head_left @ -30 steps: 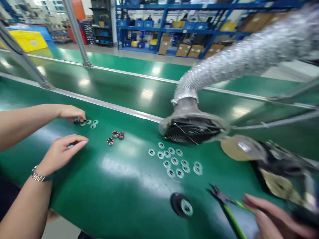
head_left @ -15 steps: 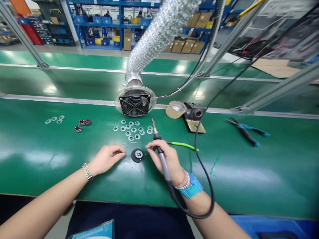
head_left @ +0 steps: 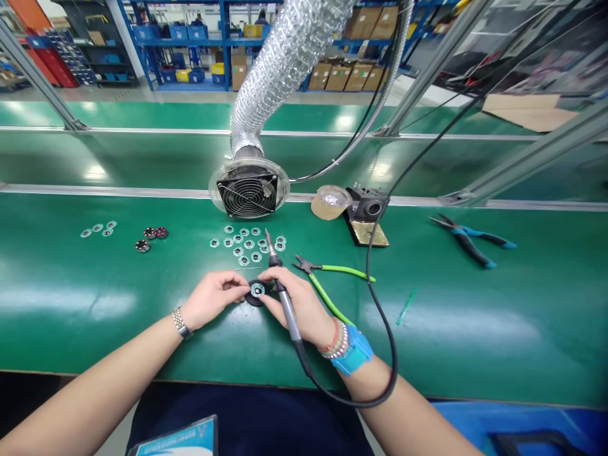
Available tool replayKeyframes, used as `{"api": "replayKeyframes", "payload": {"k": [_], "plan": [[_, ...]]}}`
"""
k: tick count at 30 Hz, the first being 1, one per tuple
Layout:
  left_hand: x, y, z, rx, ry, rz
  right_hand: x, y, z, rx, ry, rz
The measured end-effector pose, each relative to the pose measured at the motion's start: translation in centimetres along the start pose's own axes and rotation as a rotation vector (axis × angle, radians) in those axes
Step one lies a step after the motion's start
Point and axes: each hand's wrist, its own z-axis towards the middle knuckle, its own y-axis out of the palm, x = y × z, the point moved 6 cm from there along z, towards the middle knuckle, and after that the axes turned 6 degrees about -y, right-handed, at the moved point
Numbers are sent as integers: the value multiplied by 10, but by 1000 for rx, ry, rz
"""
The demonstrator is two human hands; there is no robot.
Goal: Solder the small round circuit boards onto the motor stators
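A small round circuit board [head_left: 258,289] sits on a black round base [head_left: 254,302] in front of me. The fingertips of my left hand [head_left: 215,299] are pinched together at the left edge of board and base. My right hand [head_left: 304,304] keeps a soldering iron [head_left: 288,310] in its grip, tip pointing up and away. Its thumb and forefinger reach the right side of the same board. A thin solder wire [head_left: 247,268] lies just behind the base. Farther back are several loose round circuit boards [head_left: 249,244] spread on the green table.
Green-handled cutters [head_left: 327,294] lie beside my right hand, blue-handled pliers [head_left: 468,240] farther right. A fume fan [head_left: 249,193] stands behind the boards. Near the soldering iron stand [head_left: 368,221] is a round tub [head_left: 330,204]. Red-and-black round parts [head_left: 149,237] lie left. The iron's cable [head_left: 387,329] loops over my right forearm.
Both hands have moved inward to the board on the black base, fingertips now at its sides. The soldering iron has shifted left with my right hand, uncovering more of the green-handled cutters.
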Motion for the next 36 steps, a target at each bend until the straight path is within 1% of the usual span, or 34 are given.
{"api": "replayKeyframes", "payload": {"k": [1, 3, 10, 16, 18, 22, 26, 31, 36], "plan": [[0, 0, 0, -3, 1, 0, 1, 3, -1, -31, 0, -1], [0, 1, 1, -6, -2, -2, 2, 7, -1, -54, -7, -7], [0, 2, 1, -3, -14, -48, 1, 8, -1, -33, -17, -22], [-1, 4, 2, -61, -29, -30, 2, 8, -1, -39, -20, -19], [-2, 2, 1, -54, -32, -53, 1, 7, -1, -41, -22, -20], [-3, 1, 0, -23, -34, -73, -2, 1, 0, 9, -33, -32], [-5, 5, 3, -48, -84, -119, -8, 0, 0, 50, -104, -4], [-4, 6, 6, -65, -172, -183, -7, 6, 2, 3, -141, 15], [-3, 7, 8, -105, -181, -179, -6, 9, 2, -36, -183, 0]]}}
